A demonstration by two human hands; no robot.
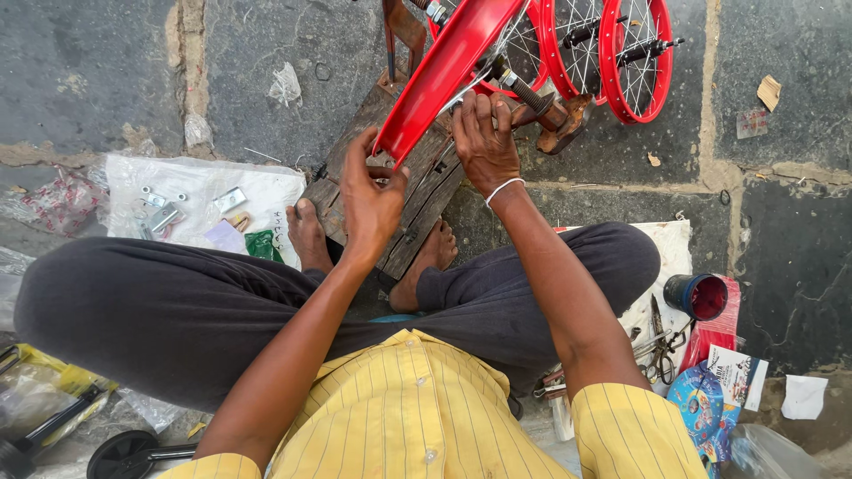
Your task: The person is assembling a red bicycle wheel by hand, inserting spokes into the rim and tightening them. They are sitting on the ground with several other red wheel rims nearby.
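Resting on a worn wooden block (417,191), a glossy red curved metal bicycle mudguard (444,71) is held with its long axis running diagonally, its lower end pointing down toward the person and its upper end rising to the upper right of the view. The lower tip is gripped by the left hand (368,195), whose fingers are curled closed around its edge. The right hand (484,142) is laid against the mudguard's underside, just beside a black threaded bolt (524,89); its fingers are bent, but whether anything is pinched between them cannot be told. Behind the mudguard, small red spoked wheel rims (635,58) are seen standing on the stone floor (781,222). The block is steadied between two bare feet. To the left, a white plastic sheet (200,200) carrying small metal brackets (164,213) is spread out, well apart from both hands.
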